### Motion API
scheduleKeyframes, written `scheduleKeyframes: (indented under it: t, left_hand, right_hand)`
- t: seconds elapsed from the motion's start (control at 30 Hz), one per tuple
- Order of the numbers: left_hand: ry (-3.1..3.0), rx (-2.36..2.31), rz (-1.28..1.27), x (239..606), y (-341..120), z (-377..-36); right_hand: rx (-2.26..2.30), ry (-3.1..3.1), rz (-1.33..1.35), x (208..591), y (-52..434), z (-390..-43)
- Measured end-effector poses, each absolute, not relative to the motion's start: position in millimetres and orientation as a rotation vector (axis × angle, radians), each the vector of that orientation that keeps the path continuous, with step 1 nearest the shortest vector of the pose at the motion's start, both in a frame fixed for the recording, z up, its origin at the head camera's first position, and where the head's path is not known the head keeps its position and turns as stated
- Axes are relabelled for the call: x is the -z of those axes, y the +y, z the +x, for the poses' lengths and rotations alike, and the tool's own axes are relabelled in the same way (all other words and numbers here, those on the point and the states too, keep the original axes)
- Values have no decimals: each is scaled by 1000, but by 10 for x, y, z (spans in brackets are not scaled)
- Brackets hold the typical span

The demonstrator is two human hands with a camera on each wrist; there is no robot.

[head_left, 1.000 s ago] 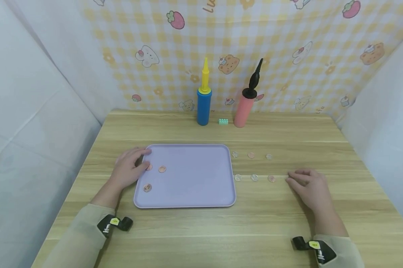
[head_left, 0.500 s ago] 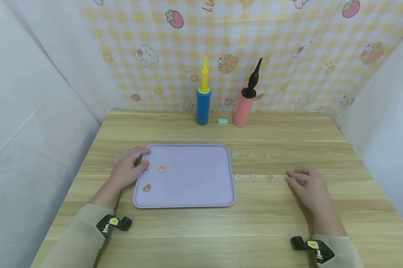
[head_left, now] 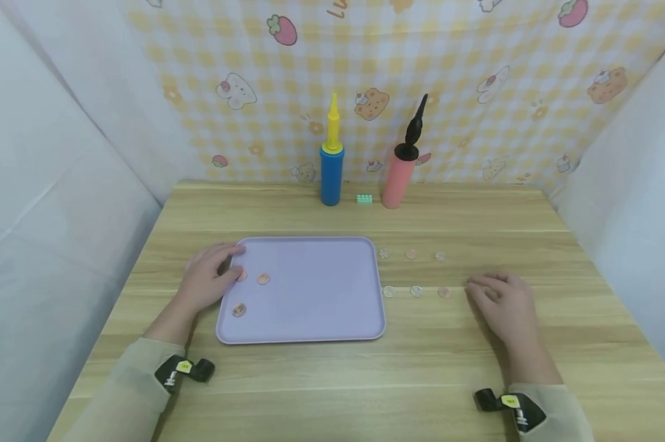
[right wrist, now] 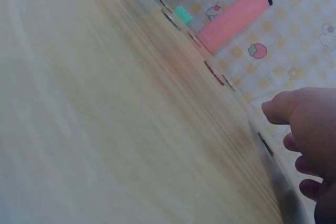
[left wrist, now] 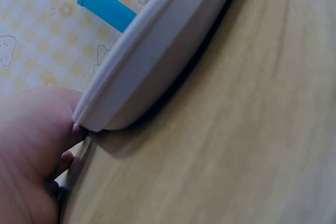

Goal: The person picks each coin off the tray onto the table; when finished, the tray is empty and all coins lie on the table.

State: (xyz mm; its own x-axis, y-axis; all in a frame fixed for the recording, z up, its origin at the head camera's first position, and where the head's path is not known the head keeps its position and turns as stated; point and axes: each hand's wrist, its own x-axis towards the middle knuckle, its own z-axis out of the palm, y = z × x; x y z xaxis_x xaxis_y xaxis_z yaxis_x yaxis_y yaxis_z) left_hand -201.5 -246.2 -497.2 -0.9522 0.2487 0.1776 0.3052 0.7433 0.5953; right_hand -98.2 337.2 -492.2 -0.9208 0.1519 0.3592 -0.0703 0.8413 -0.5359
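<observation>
Under left hand (head_left: 208, 282), 1 coin (head_left: 242, 276) half-hidden.

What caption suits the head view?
Left hand rests on a lilac tray holding three coins; right hand beside six more.

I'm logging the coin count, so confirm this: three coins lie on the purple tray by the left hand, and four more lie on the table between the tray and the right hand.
Not quite. The purple tray does hold three coins by the left hand, but six coins, not four, lie on the table in two rows of three between the tray and the right hand. The head view shows it.
</observation>
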Motion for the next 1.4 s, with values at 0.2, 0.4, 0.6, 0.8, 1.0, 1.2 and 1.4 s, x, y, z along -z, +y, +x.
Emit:
scheduleKeyframes:
  t: [0.2,0.4,0.6,0.8,1.0,1.2,1.4]
  left_hand:
    - [-2848,995,-444,4994,-2494,-2005]
    - [-2846,998,-445,4978,-2500,-2005]
    - [-2841,1006,-447,4964,-2512,-2008]
    - [-2839,1010,-445,4958,-2522,-2007]
    - [-2831,1021,-450,4978,-2532,-2014]
    - [-2816,1024,-460,4992,-2519,-2021]
    - [-2820,1013,-467,4992,-2491,-2032]
  right_hand:
    - [-792,-2521,7,4954,3223,-1053]
    - [-739,-2386,181,5041,3027,-1173]
    - [-663,-2344,235,5068,2827,-1299]
    - [-604,-2345,248,5037,2587,-1417]
    - [-576,-2331,298,5045,2281,-1575]
    - [-542,-2303,364,5036,1992,-1682]
    - [-539,-2286,390,5009,1752,-1741]
